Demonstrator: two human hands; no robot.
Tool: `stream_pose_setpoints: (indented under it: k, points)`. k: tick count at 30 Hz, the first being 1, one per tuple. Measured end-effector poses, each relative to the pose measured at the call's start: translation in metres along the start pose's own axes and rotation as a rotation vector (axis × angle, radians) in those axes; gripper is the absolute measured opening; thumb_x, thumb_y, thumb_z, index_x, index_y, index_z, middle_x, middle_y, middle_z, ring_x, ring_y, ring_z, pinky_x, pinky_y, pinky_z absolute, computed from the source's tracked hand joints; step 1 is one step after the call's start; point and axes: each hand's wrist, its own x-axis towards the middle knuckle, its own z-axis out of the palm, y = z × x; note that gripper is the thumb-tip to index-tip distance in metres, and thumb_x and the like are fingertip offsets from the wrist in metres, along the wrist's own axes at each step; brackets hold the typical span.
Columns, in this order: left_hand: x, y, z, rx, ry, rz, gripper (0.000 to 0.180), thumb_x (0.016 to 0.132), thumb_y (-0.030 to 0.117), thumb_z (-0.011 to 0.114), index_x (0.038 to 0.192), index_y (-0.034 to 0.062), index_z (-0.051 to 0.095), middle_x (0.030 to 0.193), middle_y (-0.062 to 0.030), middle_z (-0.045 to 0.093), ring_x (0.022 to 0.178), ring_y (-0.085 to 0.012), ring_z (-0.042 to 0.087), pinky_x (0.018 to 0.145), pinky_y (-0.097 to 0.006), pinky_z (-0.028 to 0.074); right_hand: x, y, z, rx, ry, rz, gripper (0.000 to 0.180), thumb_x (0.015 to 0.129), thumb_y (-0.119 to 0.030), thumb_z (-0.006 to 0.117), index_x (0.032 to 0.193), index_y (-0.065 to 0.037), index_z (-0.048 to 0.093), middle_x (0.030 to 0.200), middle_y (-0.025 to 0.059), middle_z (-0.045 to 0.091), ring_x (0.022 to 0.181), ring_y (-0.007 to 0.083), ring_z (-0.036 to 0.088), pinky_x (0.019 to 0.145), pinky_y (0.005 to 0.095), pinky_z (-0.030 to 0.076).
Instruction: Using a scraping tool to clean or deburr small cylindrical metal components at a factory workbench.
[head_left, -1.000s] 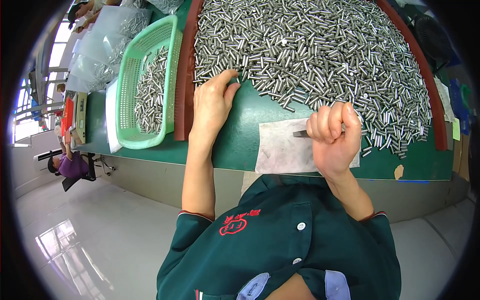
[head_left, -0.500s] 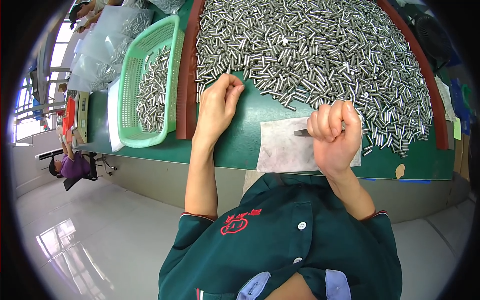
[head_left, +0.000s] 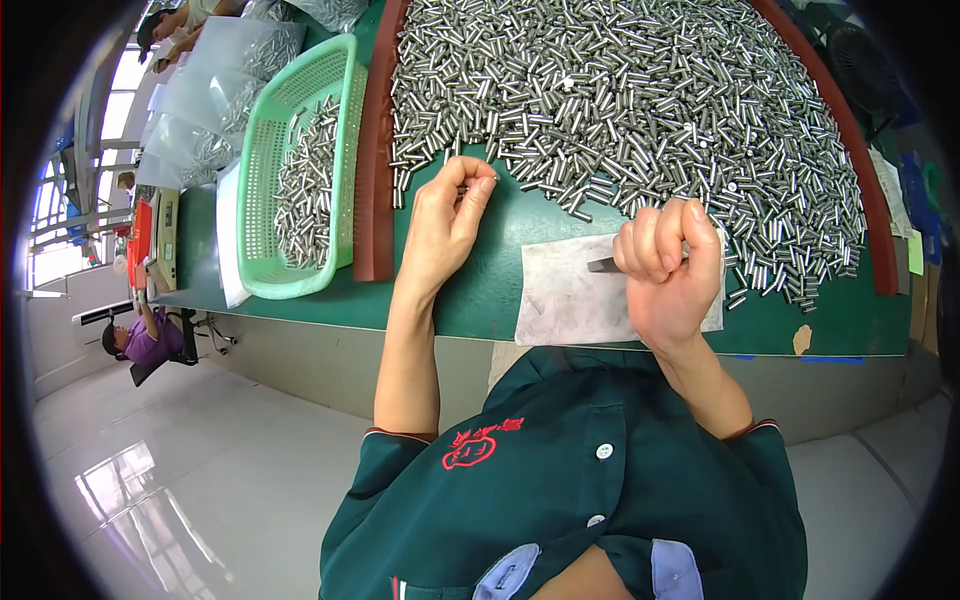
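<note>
At the centre of the frame, the left hand is pinching its fingertips together at the lower edge of the heap of small metal cylinders; what they are gripping is too small to tell. Right of centre, the right hand is fisting around a dark tool over a white cloth. At upper left, a green basket is holding more cylinders.
</note>
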Motion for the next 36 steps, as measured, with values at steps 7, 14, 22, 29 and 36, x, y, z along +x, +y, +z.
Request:
stream_pose_setpoints:
  k: [7, 14, 22, 29, 36]
  points:
    - [-0.008, 0.011, 0.004, 0.082, -0.030, 0.012, 0.007, 0.079, 0.006, 0.054, 0.080, -0.0010, 0.052, 0.060, -0.0018, 0.048, 0.052, -0.0069, 0.040, 0.047, -0.021, 0.034, -0.001, 0.001, -0.002, -0.018, 0.005, 0.001, 0.037, 0.088, -0.021, 0.029, 0.053, -0.009, 0.029, 0.044, -0.0001, 0.027, 0.041, 0.0072, 0.018, 0.040, 0.0228, 0.019]
    - [-0.048, 0.046, 0.028, 0.269, -0.179, 0.142, 0.009, 0.072, 0.003, 0.061, 0.072, 0.0004, 0.053, 0.057, -0.0076, 0.049, 0.046, -0.0165, 0.044, 0.045, -0.027, 0.037, 0.000, 0.000, 0.002, -0.026, -0.019, -0.001, 0.038, 0.090, -0.025, 0.025, 0.054, -0.012, 0.028, 0.044, -0.0023, 0.025, 0.040, 0.0079, 0.016, 0.041, 0.0242, 0.019]
    - [-0.056, 0.041, 0.039, 0.209, -0.148, 0.066, 0.013, 0.069, 0.003, 0.062, 0.071, 0.0013, 0.050, 0.063, -0.0111, 0.051, 0.054, -0.0272, 0.051, 0.049, -0.034, 0.040, 0.000, 0.013, 0.011, -0.108, 0.031, 0.027, 0.038, 0.090, -0.025, 0.027, 0.055, -0.011, 0.028, 0.046, -0.0021, 0.026, 0.040, 0.0074, 0.016, 0.040, 0.0238, 0.018]
    - [-0.059, 0.039, 0.039, 0.222, -0.116, 0.083, 0.013, 0.067, 0.001, 0.063, 0.068, 0.0016, 0.050, 0.062, -0.0100, 0.050, 0.053, -0.0258, 0.051, 0.048, -0.033, 0.040, -0.001, 0.016, 0.010, -0.070, 0.065, 0.050, 0.039, 0.090, -0.025, 0.026, 0.054, -0.011, 0.028, 0.045, -0.0017, 0.026, 0.040, 0.0076, 0.016, 0.040, 0.0240, 0.017]
    - [-0.058, 0.038, 0.040, 0.209, -0.101, 0.092, 0.014, 0.066, 0.001, 0.063, 0.067, 0.0018, 0.050, 0.060, -0.0096, 0.050, 0.052, -0.0252, 0.051, 0.048, -0.033, 0.040, 0.000, 0.016, 0.008, -0.006, 0.060, 0.062, 0.040, 0.089, -0.026, 0.030, 0.053, -0.010, 0.029, 0.045, -0.0008, 0.027, 0.041, 0.0076, 0.019, 0.040, 0.0236, 0.018]
